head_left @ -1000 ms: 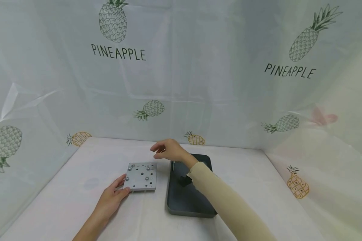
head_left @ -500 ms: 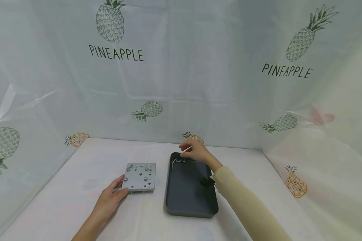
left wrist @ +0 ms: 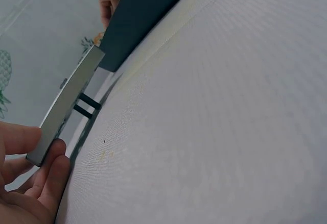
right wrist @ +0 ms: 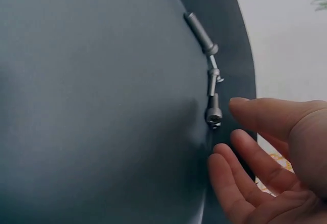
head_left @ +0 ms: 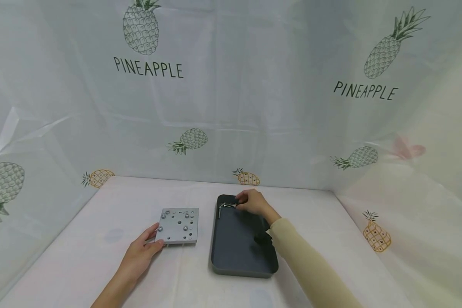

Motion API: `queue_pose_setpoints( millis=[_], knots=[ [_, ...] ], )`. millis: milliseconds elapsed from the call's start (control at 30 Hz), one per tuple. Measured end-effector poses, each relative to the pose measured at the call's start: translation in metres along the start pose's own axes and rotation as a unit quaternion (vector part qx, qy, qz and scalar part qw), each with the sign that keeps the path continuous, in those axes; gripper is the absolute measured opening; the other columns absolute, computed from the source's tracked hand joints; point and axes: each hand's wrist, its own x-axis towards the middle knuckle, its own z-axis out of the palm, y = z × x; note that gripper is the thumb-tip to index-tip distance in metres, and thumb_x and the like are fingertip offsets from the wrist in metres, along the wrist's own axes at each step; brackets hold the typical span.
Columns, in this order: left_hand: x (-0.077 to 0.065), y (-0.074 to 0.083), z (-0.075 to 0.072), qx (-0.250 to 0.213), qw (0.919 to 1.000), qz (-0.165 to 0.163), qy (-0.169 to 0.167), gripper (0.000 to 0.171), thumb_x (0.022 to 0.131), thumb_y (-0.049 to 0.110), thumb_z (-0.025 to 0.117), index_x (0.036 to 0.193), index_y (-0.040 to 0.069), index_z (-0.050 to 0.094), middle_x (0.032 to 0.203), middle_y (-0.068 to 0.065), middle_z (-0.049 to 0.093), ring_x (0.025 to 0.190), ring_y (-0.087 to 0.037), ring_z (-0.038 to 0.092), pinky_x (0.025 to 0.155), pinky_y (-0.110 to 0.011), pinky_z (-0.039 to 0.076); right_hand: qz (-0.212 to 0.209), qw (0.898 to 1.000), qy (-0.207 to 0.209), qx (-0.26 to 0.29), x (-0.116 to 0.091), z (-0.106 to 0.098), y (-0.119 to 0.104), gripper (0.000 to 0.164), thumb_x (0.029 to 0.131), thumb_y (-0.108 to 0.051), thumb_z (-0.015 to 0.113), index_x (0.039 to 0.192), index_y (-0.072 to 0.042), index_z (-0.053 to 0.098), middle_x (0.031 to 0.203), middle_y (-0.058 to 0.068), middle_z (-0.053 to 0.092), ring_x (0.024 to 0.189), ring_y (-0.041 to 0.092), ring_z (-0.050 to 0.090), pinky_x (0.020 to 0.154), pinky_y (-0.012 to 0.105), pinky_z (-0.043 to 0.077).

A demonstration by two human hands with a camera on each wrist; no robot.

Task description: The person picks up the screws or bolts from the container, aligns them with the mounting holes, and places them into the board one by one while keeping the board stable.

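My left hand [head_left: 140, 250] grips the left edge of a square metal plate [head_left: 173, 233], thumb on one face and fingers on the other. Several socket-head screws [head_left: 185, 228] and open holes show on its top. In the left wrist view, two screw shanks [left wrist: 89, 101] stick out below the plate [left wrist: 69, 104]. My right hand [head_left: 254, 202] is over the far end of a dark tray [head_left: 244, 252]. In the right wrist view its thumb and fingers are spread apart, thumb tip close to the nearest loose screw [right wrist: 214, 113]. Another screw [right wrist: 201, 31] lies farther along the tray wall.
The tray stands right of the plate on a white cloth-covered table [head_left: 312, 239]. A white sheet [head_left: 281, 107] printed with pineapples hangs behind and at both sides.
My right hand has moved right from above the plate's far side to the tray, then lowered toward the screws. My left hand stays on the plate.
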Motion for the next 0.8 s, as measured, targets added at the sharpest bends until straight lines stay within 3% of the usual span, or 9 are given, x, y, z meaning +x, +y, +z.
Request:
queue_pose_setpoints(
  millis=[400,800],
  knots=[
    [0.0,0.001,0.0,0.0,1.0,0.002,0.0,0.073,0.107,0.028,0.064,0.169,0.012,0.028,0.169,-0.021,0.035,0.145,-0.037,0.051,0.123,-0.058,0.034,0.026,0.999,-0.003,-0.022,-0.001,0.008,-0.001,0.025,0.09,-0.01,0.084,0.115,-0.005,0.079,0.096,0.002,0.077,0.085,0.015,0.069,0.079,0.036,0.058],
    [0.001,0.001,0.001,0.0,1.0,-0.002,0.001,0.073,0.107,0.027,0.063,0.169,0.013,0.027,0.168,-0.022,0.035,0.145,-0.037,0.051,0.122,-0.058,0.035,0.029,0.999,0.032,-0.023,0.001,0.02,0.006,0.022,0.087,-0.011,0.086,0.107,-0.003,0.082,0.085,0.0,0.075,0.076,0.012,0.064,0.074,0.029,0.053]
  ],
)
